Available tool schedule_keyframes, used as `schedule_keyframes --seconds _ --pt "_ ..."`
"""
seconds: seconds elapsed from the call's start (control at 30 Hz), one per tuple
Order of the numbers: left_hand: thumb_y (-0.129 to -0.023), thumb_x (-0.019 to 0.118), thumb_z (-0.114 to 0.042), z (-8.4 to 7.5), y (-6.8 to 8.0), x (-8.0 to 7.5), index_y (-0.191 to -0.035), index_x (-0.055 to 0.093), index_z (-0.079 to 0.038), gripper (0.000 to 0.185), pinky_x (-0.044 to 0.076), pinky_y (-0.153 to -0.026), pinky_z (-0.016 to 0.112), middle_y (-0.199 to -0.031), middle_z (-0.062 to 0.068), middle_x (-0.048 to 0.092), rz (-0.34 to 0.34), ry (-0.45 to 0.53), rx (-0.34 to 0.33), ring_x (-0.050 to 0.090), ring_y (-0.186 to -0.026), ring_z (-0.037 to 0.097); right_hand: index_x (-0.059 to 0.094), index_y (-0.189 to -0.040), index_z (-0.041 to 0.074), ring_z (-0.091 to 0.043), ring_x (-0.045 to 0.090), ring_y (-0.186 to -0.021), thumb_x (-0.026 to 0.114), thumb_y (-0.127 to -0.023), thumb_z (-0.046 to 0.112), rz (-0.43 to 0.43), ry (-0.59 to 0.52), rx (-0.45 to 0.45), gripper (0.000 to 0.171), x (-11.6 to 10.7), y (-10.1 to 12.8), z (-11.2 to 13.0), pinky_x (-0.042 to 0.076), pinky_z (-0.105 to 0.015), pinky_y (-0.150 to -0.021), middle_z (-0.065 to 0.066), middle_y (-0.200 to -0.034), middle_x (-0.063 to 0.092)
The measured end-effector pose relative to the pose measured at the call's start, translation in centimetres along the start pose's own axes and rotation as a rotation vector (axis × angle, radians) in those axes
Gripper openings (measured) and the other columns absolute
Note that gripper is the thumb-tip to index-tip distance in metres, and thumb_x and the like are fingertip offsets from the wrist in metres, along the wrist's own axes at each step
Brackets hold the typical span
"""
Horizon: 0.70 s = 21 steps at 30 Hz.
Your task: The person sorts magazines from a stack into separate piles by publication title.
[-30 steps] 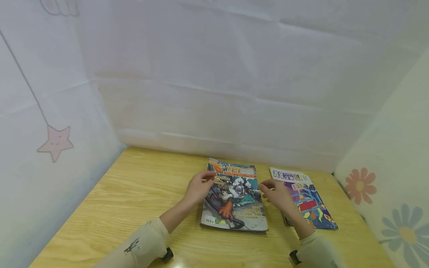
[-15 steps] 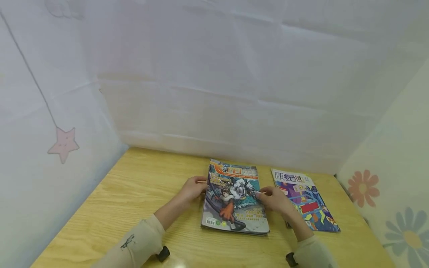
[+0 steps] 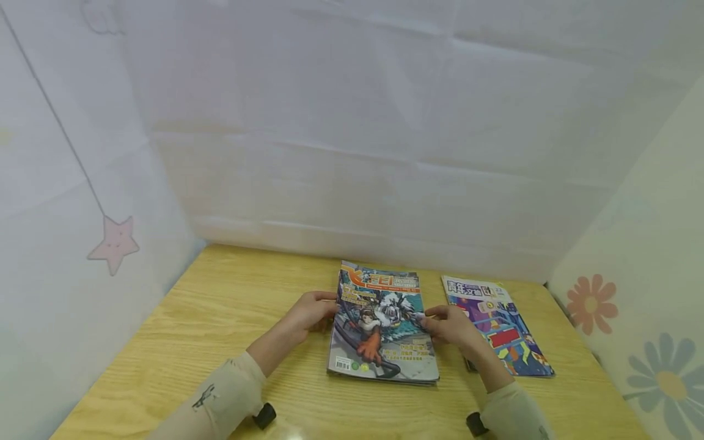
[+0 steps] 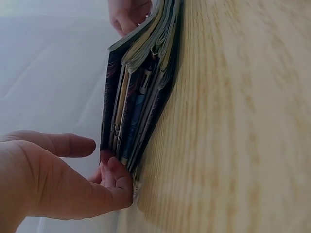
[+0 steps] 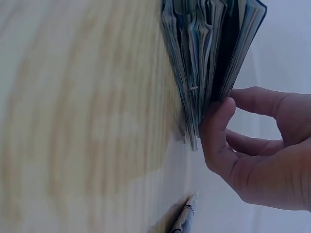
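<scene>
A stack of several magazines lies on the wooden table, its top cover showing a figure with a red glove. At its left edge, my left hand touches the bound spines with bent fingertips. In the left wrist view, that thumb reaches out straight beside the top cover, with a small gap. My right hand pinches the top magazine at its right edge, thumb on the cover. One bent finger is against the page edges, below the top magazine, in the right wrist view.
A second, smaller pile of magazines with a purple and blue cover lies to the right, partly behind my right forearm. White cloth walls enclose the table at the back and sides.
Both hands came down from over the stack to its two side edges. The left hand then shifted a little leftward, and the right thumb came onto the cover's edge. The stack stays in place.
</scene>
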<state>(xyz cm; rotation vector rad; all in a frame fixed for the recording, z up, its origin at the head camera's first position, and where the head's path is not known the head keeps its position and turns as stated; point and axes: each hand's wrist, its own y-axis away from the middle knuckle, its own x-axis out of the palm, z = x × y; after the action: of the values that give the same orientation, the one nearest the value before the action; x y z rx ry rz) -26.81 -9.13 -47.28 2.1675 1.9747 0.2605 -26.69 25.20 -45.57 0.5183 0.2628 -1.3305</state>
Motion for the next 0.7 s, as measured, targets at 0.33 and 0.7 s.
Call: schedule_keyframes --seconds 0.33,0.7 --pt "-0.087 0.066 0.007 0.31 0.11 0.36 -0.140 0.054 0.008 0.054 0.058 -0.078 0.040 -0.116 0.021 0.067 -0.002 0.037 0.058 0.068 -0.088 0.026 0.060 -0.132 -0.006 -0.025 0.068 -0.085 0.070 -0.097 0.012 0.003 -0.027 0.022 0.041 0.11 -0.19 -0.38 0.059 -0.043 -0.078 -0.014 -0.113 0.068" --pt "-0.086 0.065 0.007 0.13 0.12 0.35 -0.140 0.053 0.006 0.056 0.055 -0.071 0.034 -0.122 0.022 0.058 0.015 0.089 0.044 0.061 -0.082 0.021 0.062 -0.131 -0.005 -0.024 0.067 -0.093 0.071 -0.095 0.007 -0.047 -0.094 0.034 0.039 0.29 -0.35 -0.22 0.058 -0.044 -0.078 -0.014 -0.110 0.068"
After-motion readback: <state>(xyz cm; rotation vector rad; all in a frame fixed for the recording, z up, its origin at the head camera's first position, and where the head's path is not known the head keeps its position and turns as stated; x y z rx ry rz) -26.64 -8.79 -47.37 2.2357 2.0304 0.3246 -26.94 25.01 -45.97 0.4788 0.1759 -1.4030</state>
